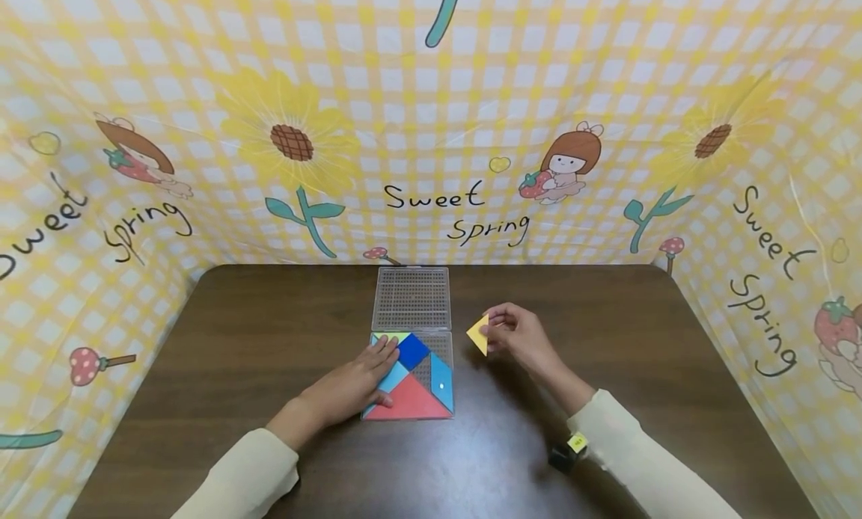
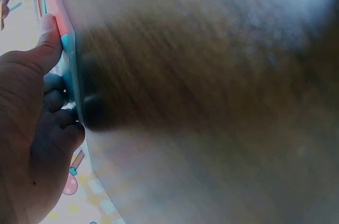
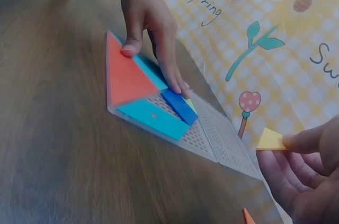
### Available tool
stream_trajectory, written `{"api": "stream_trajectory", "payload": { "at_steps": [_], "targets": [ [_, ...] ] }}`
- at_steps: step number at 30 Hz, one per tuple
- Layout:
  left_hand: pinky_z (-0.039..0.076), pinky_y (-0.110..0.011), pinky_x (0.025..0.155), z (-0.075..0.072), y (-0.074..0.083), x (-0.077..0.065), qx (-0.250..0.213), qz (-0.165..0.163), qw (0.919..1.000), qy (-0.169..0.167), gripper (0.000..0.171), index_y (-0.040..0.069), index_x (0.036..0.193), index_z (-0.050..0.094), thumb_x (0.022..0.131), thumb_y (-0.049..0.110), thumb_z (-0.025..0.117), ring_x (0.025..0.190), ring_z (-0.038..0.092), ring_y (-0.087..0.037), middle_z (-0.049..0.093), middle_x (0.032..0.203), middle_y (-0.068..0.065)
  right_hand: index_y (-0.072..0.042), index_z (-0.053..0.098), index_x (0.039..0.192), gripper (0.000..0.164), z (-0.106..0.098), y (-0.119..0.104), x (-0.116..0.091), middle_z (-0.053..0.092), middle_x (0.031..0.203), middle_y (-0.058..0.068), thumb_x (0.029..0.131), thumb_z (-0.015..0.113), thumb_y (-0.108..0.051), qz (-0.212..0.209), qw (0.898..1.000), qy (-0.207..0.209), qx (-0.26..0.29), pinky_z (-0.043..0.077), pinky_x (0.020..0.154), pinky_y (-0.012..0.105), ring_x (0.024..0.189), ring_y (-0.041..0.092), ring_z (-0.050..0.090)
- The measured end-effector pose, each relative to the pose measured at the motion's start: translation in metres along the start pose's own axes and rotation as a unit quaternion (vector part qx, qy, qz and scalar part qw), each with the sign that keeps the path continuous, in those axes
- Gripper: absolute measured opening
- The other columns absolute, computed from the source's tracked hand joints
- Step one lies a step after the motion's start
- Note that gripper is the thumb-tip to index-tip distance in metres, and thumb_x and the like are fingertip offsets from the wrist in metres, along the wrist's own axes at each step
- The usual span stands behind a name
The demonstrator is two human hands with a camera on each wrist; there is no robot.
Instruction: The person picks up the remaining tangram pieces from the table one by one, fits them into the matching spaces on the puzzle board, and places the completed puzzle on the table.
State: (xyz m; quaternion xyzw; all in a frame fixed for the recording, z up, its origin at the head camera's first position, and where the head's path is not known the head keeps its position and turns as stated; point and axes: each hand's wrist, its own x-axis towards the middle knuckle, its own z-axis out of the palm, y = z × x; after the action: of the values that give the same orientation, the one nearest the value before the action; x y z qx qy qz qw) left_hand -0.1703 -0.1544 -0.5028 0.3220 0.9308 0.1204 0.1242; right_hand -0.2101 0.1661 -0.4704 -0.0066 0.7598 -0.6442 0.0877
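Observation:
My right hand (image 1: 521, 336) pinches a yellow triangle tangram piece (image 1: 479, 335) between thumb and fingers, held to the right of a clear plastic case (image 1: 441, 345). My left hand (image 1: 355, 382) rests on the left side of the case with its fingers extended over the pieces. Inside the case are a red triangle (image 1: 412, 401) along the near edge, a light-blue parallelogram (image 1: 441, 375) at the right and a dark-blue square (image 1: 413, 352). A light-blue triangle (image 3: 151, 70) and a yellow-green piece (image 1: 384, 337) are partly covered by my left hand.
The case's gridded lid (image 1: 412, 298) lies folded open toward the back of the brown table (image 1: 289, 309). An orange piece (image 3: 247, 215) shows at the bottom of the right wrist view. A checked cloth (image 1: 431, 115) surrounds the table. A black device (image 1: 564, 455) sits at my right cuff.

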Motion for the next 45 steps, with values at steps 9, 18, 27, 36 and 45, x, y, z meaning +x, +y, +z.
{"api": "stream_trajectory", "payload": {
  "at_steps": [9, 18, 27, 36, 45],
  "targets": [
    [0.029, -0.045, 0.115, -0.002, 0.0, 0.001, -0.002, -0.007, 1.0, -0.002, 0.081, 0.012, 0.152, 0.025, 0.09, 0.053, 0.057, 0.15, 0.009, -0.027, 0.016, 0.162, -0.004, 0.005, 0.06, 0.102, 0.019, 0.02, -0.005, 0.003, 0.059, 0.089, 0.013, 0.088, 0.067, -0.003, 0.0, 1.0, -0.015, 0.021, 0.058, 0.073, 0.05, 0.071, 0.023, 0.066],
    [0.025, -0.043, 0.117, -0.001, 0.0, 0.001, 0.003, -0.011, 0.9999, -0.009, 0.081, 0.013, 0.153, 0.023, 0.09, 0.055, 0.055, 0.15, 0.007, -0.025, 0.014, 0.162, -0.002, 0.004, 0.064, 0.098, 0.022, 0.041, -0.003, 0.007, 0.064, 0.088, 0.019, 0.079, 0.075, 0.003, 0.011, 1.0, -0.025, 0.015, 0.057, 0.075, 0.054, 0.072, 0.023, 0.065],
    [0.029, -0.046, 0.115, -0.001, 0.001, 0.002, -0.003, -0.018, 0.9997, -0.017, 0.082, 0.014, 0.153, 0.022, 0.09, 0.057, 0.053, 0.15, 0.007, -0.026, 0.012, 0.163, -0.001, -0.005, 0.064, 0.094, 0.019, 0.062, 0.003, 0.006, 0.063, 0.086, 0.014, 0.08, 0.076, -0.002, 0.009, 0.998, -0.046, -0.05, 0.06, 0.068, 0.043, 0.07, 0.024, 0.067],
    [0.028, -0.045, 0.116, -0.001, -0.001, 0.0, -0.006, -0.019, 0.9997, -0.017, 0.081, 0.015, 0.153, 0.022, 0.091, 0.057, 0.052, 0.15, 0.006, -0.025, 0.011, 0.163, 0.0, -0.005, 0.064, 0.091, 0.014, 0.082, 0.012, 0.005, 0.062, 0.08, 0.01, 0.083, 0.075, -0.008, -0.004, 0.99, -0.087, -0.11, 0.059, 0.059, 0.033, 0.065, 0.018, 0.066],
    [0.026, -0.045, 0.117, -0.001, -0.001, -0.001, -0.008, 0.0, 1.0, -0.001, 0.08, 0.011, 0.152, 0.024, 0.092, 0.053, 0.054, 0.15, 0.009, -0.026, 0.015, 0.162, -0.004, -0.007, 0.065, 0.087, 0.017, 0.091, 0.014, 0.003, 0.063, 0.076, 0.006, 0.078, 0.079, -0.009, -0.025, 0.983, -0.064, -0.171, 0.056, 0.056, 0.025, 0.062, 0.013, 0.06]
  ]
}}
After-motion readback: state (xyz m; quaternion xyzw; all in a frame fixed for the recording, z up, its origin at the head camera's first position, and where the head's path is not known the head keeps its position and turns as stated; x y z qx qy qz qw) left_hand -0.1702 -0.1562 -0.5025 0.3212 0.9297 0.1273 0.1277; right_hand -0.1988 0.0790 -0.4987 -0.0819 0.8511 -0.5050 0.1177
